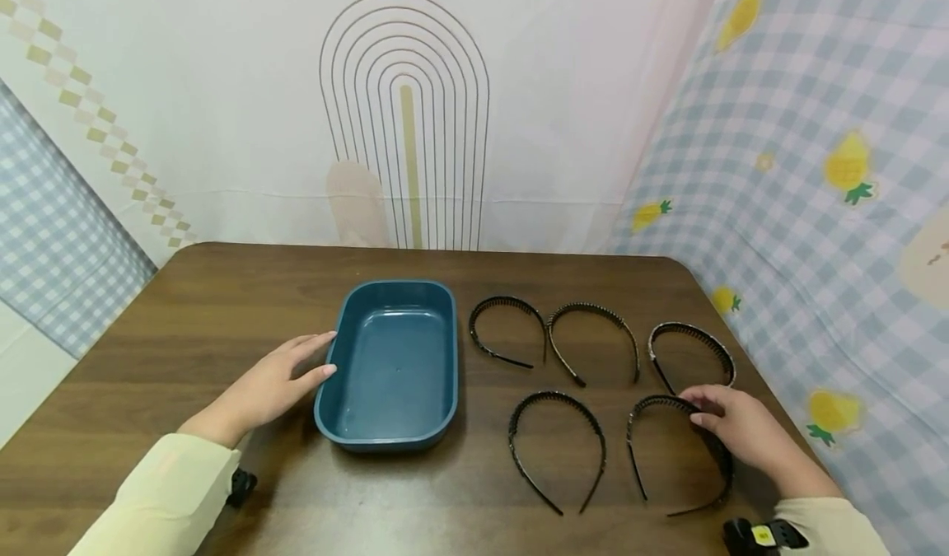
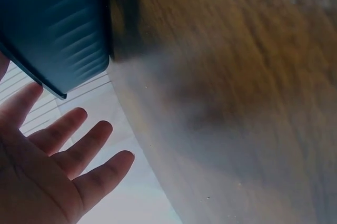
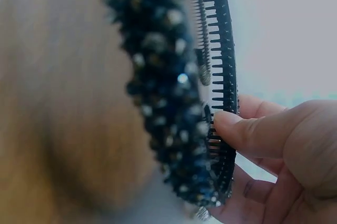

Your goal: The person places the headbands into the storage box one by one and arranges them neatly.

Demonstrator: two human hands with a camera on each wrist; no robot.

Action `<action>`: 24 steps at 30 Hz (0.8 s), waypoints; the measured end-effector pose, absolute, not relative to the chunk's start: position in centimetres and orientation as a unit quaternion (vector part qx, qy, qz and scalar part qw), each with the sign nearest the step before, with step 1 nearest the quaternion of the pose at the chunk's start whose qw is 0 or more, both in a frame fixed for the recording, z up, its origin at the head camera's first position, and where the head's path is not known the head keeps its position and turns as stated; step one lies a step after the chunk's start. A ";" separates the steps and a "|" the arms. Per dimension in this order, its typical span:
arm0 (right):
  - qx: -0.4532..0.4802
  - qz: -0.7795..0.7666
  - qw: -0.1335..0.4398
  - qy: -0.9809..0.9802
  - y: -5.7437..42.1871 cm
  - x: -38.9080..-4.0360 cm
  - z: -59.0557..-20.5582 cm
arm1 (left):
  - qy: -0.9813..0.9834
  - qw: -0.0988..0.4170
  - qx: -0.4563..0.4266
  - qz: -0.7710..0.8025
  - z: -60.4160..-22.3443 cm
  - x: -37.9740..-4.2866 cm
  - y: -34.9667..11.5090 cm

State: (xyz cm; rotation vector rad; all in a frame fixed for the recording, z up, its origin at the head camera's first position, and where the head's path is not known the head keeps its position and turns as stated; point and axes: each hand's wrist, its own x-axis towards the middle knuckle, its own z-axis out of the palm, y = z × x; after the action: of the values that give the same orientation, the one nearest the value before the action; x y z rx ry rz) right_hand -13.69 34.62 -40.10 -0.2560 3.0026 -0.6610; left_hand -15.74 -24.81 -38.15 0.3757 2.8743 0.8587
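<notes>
The right-hand grip (image 1: pixel 734 428) is drawn in to a pinch, thumb and fingers on a dark beaded headband (image 1: pixel 723 460) with comb teeth, at the right of the tabletop (image 1: pixel 415 506). The band looks tilted; whether its ends touch the wood, I cannot tell. The left hand (image 1: pixel 270 387) has its fingers extended and apart, with fingertips at the near-left rim of a blue tray (image 1: pixel 393 387), pinching nothing.

The handling looks to be at an early stage: one headband is in the fingers, and none lies in the tray. Four others lie on the wood: a first band (image 1: pixel 504 301) and a second band (image 1: pixel 593 306) side by side, a third band (image 1: pixel 693 327) just beyond the right hand, and a fourth band (image 1: pixel 552 396) between the tray and the held one. Those four seem left to deal with.
</notes>
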 end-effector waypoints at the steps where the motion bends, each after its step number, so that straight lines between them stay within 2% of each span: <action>1: -0.084 -0.217 0.026 0.972 34.4 -13.8 -39.9 | 0.949 0.059 0.124 0.283 -38.2 -15.7 -24.8; 24: -0.155 -0.215 -0.004 0.964 27.9 -17.3 -35.8 | 0.947 0.050 0.130 0.290 -38.2 -15.7 -24.8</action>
State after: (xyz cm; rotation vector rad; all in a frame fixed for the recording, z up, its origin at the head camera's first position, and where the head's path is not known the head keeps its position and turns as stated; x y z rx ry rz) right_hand -17.34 27.87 -35.77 -0.4867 3.0371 -0.6776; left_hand -15.71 -24.76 -38.24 0.3969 2.8827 0.8844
